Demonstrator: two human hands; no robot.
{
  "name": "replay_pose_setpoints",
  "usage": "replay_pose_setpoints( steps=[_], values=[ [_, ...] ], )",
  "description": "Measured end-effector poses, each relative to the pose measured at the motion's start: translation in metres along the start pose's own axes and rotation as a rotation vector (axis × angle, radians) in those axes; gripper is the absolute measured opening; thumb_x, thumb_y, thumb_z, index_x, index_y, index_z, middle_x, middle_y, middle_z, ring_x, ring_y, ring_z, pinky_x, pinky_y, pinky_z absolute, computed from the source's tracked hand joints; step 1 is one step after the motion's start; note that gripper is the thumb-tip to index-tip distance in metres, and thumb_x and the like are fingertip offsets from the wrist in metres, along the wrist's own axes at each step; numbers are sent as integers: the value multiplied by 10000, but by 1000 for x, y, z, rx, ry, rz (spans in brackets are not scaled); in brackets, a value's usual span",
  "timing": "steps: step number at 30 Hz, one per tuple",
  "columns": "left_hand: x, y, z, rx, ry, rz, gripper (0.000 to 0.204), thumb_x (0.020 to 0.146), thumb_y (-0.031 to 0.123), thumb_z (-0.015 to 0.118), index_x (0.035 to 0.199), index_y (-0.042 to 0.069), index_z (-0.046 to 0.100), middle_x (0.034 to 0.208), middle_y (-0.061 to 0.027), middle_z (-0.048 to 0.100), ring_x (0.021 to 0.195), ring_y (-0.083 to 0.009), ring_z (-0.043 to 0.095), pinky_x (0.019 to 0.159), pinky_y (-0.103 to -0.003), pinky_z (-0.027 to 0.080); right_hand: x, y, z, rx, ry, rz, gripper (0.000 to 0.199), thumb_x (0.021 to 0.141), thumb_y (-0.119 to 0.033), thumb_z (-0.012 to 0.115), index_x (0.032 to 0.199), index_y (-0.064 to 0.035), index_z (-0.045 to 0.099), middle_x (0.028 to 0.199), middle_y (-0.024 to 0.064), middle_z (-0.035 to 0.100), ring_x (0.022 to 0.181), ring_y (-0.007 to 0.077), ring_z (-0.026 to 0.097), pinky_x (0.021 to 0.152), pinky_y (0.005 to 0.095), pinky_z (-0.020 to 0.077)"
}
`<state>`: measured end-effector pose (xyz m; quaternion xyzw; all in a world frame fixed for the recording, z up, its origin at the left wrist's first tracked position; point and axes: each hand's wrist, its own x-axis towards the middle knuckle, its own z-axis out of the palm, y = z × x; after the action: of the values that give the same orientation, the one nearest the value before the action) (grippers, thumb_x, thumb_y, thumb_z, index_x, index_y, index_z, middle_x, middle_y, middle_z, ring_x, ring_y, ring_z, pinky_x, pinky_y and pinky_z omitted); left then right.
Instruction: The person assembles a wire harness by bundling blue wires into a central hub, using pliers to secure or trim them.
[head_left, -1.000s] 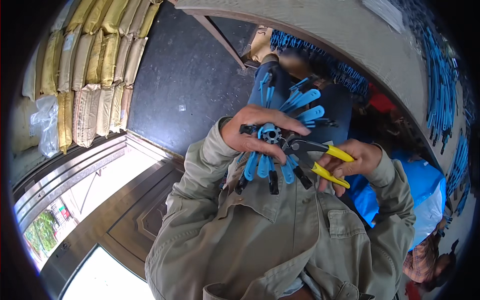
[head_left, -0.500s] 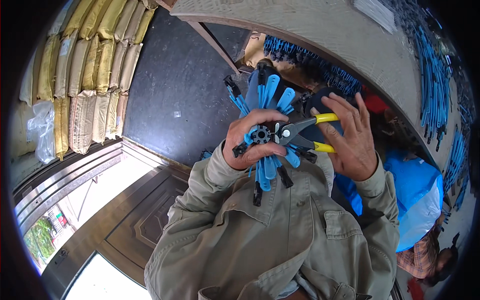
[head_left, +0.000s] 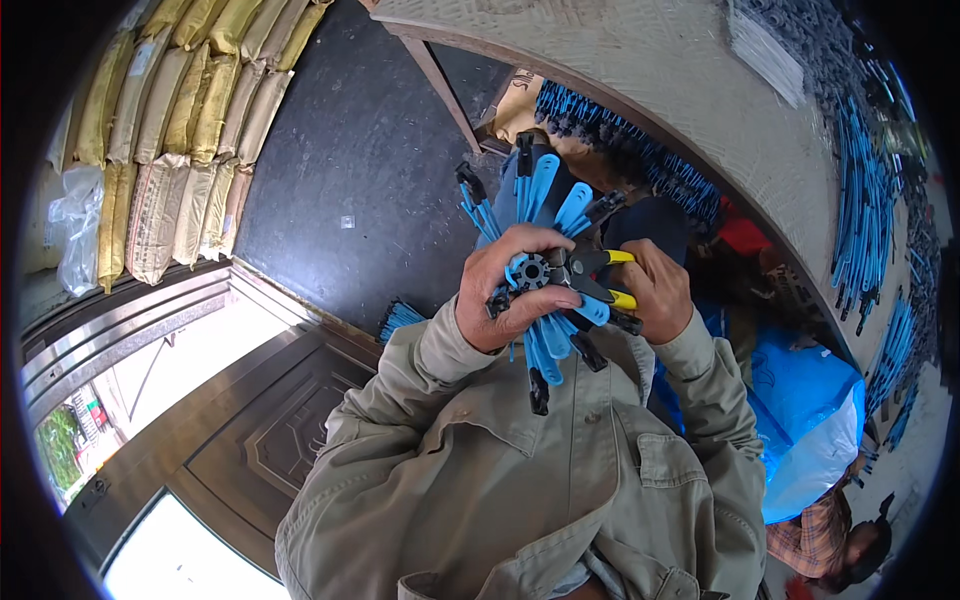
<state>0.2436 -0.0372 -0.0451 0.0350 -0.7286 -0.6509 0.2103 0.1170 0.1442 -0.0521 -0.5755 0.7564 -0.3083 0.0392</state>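
Head view: 2 hands closed on a blue spoked part and cutters.
A blue spoked plastic part (head_left: 540,290) is gripped in the left hand (head_left: 510,300); yellow-handled cutters (head_left: 597,280) are held shut in the right hand (head_left: 655,295), touching its hub. Beyond lie a dark floor (head_left: 350,170), stacked sacks (head_left: 180,130), a wooden door (head_left: 260,430) and a woven tabletop (head_left: 640,70).

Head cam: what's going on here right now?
A person in an olive jacket holds a fan-shaped cluster of blue plastic parts up near chest height. The left hand grips the cluster around its dark hub. The right hand holds yellow-handled cutters, their nose set against the hub. More blue parts lie on the workbench to the right.
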Motion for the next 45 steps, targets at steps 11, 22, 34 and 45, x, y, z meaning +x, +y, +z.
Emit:
replay_pose_setpoints(
  steps=[11, 22, 34, 45],
  values=[
    [17, 0, -16, -159, -354, 16, 469, 654, 193, 796, 1016, 4, 565, 896, -91, 606, 774, -193, 596, 678, -285, 453, 16, 8, -82, 469, -595, 74, 192, 763, -121, 663, 786, -23, 500, 721, 110, 569, 608, 248, 599, 506, 319, 457],
    [14, -12, -16, -211, -372, 63, 466, 643, 211, 796, 985, 1, 560, 885, -92, 611, 749, -198, 603, 647, -293, 457, 57, -13, -120, 283, -870, 172, 249, 848, -182, 612, 928, -20, 440, 634, 99, 578, 546, 215, 621, 469, 306, 445],
    [22, -9, -22, -180, -310, -26, 439, 705, 158, 763, 1050, -5, 544, 934, -78, 589, 811, -149, 569, 687, -294, 442, 39, -15, -93, 242, -591, 148, 292, 828, -238, 626, 893, -19, 444, 645, 129, 549, 567, 323, 579, 493, 385, 432],
    [204, 50, -82, 353, -33, 188, 345, 892, 99, 471, 1213, -16, 417, 1062, -91, 522, 939, -149, 501, 841, -270, 394, 3, 123, -151, -869, 117, 392, 454, 688, -486, 650, 905, -113, 510, 828, 67, 519, 676, 269, 578, 550, 342, 458]
  ],
)
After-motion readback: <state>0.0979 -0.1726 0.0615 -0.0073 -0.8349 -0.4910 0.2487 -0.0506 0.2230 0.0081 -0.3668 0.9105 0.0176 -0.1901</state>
